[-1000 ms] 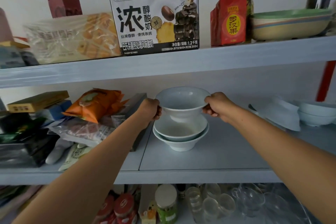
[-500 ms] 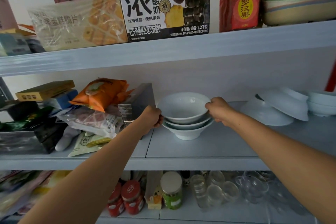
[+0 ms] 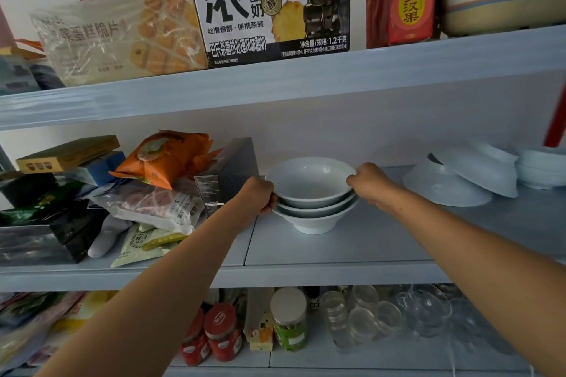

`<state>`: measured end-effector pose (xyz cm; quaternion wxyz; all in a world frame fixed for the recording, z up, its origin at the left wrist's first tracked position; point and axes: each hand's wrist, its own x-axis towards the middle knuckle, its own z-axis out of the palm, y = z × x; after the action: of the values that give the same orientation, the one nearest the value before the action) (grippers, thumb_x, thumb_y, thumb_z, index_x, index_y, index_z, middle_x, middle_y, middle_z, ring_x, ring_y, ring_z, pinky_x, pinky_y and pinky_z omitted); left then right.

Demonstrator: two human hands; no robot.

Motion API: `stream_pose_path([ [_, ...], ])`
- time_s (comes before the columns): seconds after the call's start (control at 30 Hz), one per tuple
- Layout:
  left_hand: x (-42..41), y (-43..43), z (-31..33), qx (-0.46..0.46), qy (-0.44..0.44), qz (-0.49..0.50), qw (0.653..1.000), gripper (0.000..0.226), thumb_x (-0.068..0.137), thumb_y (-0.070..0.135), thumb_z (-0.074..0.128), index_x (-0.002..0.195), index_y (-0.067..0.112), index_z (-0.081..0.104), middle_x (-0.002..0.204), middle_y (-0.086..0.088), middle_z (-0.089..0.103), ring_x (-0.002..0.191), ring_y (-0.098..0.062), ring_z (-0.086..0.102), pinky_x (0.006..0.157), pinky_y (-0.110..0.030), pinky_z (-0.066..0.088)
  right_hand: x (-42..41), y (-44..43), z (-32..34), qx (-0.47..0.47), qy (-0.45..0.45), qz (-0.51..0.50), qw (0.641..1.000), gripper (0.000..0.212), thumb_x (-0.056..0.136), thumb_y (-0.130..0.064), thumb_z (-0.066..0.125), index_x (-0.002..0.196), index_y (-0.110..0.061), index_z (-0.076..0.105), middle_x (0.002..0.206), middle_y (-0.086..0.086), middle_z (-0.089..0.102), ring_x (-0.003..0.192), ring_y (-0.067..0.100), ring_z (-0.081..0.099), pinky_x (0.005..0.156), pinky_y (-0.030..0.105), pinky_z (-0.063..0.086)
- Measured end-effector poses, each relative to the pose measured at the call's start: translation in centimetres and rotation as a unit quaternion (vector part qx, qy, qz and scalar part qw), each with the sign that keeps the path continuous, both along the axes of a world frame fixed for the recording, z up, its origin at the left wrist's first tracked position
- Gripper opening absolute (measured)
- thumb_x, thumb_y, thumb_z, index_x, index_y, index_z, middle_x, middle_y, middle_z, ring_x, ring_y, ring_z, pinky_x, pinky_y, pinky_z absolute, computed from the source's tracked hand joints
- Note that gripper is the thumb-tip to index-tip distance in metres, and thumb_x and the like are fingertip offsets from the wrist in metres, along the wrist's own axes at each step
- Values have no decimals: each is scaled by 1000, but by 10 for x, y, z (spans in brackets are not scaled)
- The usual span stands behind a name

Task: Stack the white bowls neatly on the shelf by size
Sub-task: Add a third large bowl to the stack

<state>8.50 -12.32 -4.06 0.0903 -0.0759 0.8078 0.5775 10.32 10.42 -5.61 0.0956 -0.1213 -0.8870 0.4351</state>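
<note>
Three white bowls sit nested in a stack (image 3: 312,193) at the middle of the pale shelf (image 3: 352,248). My left hand (image 3: 258,194) grips the stack's left rim, fingers curled around the edge. My right hand (image 3: 366,179) pinches the top bowl's right rim. Farther right, an upturned white bowl (image 3: 444,190) lies on the shelf with another white bowl (image 3: 481,171) leaning tilted over it. More stacked white bowls (image 3: 542,167) stand at the far right edge.
A grey box (image 3: 228,173) and several snack packets (image 3: 159,162) crowd the shelf just left of the stack. The shelf above (image 3: 306,82) hangs low with a milk carton box (image 3: 266,3). Jars (image 3: 289,320) and glassware (image 3: 382,312) fill the shelf below.
The top bowl came down from above the two bowls and now rests nested in them. Both hands stayed on the rim. The camera view tilted lower.
</note>
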Motion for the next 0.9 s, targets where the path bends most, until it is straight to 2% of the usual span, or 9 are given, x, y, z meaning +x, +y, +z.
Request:
stream_pose_path([
  [0.3,-1,-11,1,-37,-1,-28,999,25,95,10,39,72,10,48,61,-6,47,51,-15,41,49,-23,35,4,-2,3,-35,-12,-4,999,21,84,-7,45,66,-15,36,63,3,34,52,19,29,45,24,24],
  [0.37,-3,-18,-3,-141,95,-28,985,25,96,21,42,82,7,57,73,-10,57,59,-19,49,56,-27,41,5,-2,3,-36,-17,-8,999,20,84,-10,46,66,-14,37,62,4,34,52,19,29,45,23,23],
  [0.43,0,-23,-2,-257,226,-14,939,33,98,28,42,117,5,55,98,-15,64,76,-23,55,71,-33,45,5,0,7,7,7,-33,999,22,85,-19,50,65,-14,40,63,6,37,56,21,35,48,25,26],
  [0.47,4,-20,3,-263,268,-15,927,38,99,28,41,129,6,50,104,-15,64,80,-24,57,75,-33,45,5,1,11,39,31,-52,997,26,85,-24,51,63,-13,41,64,7,39,61,22,40,51,28,29],
  [0.53,9,-5,17,-223,299,-34,927,40,98,25,43,135,11,49,113,-13,66,89,-26,62,83,-32,46,7,2,22,75,83,-81,990,31,85,-27,52,60,-11,43,65,11,44,67,25,45,59,30,34],
  [0.6,8,18,29,-164,290,-68,940,37,96,22,46,131,14,56,118,-11,68,98,-29,65,88,-32,50,10,3,34,71,117,-70,988,31,86,-24,52,62,-4,53,67,15,57,68,30,53,64,32,42],
  [0.67,12,47,37,-124,303,-110,938,34,93,17,49,124,14,62,117,-10,69,99,-30,66,89,-34,52,17,6,41,44,135,-45,989,30,87,-22,52,74,-1,68,77,15,71,76,34,65,76,37,53],
  [0.73,20,79,41,-104,326,-145,928,32,91,12,51,119,13,66,112,-9,72,95,-28,67,87,-32,51,27,18,41,13,147,-45,988,28,88,-20,53,82,-1,72,81,14,74,79,32,69,81,40,55],
  [0.9,34,164,36,-64,304,-233,921,31,86,9,55,114,8,68,109,-13,73,95,-33,69,88,-39,55,55,84,28,-67,132,-112,983,26,84,-18,54,71,0,68,78,19,73,66,29,66,66,38,53],
])
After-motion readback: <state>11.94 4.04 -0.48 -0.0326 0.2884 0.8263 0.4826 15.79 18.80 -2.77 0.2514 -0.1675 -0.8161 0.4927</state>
